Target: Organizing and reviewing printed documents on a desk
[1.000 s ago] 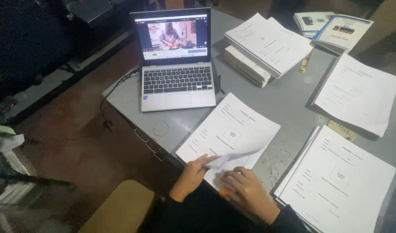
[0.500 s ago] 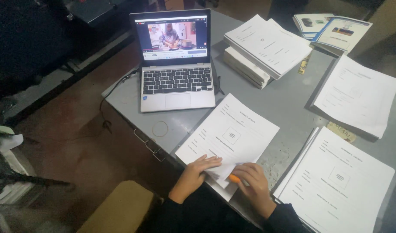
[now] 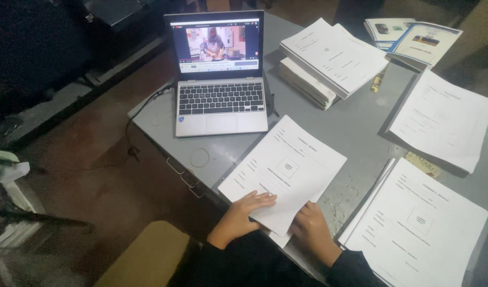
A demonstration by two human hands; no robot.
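A stack of white printed sheets (image 3: pixel 286 170) lies on the grey metal desk (image 3: pixel 355 127) in front of me. My left hand (image 3: pixel 243 215) rests flat on the stack's near left corner, fingers spread over the paper. My right hand (image 3: pixel 310 228) grips the near right edge of the same stack, thumb tucked under the sheets. The orange object seen earlier in that hand is hidden now.
An open laptop (image 3: pixel 221 79) playing a video stands at the desk's far left. More paper stacks lie at the back (image 3: pixel 331 56), at the right (image 3: pixel 446 119) and near right (image 3: pixel 417 223). Booklets (image 3: pixel 414 34) sit far right. A tan stool (image 3: pixel 148 255) stands below.
The lifted, curled top sheet has been laid flat onto the stack. My right hand slid to the stack's near right edge, and the orange object went out of sight.
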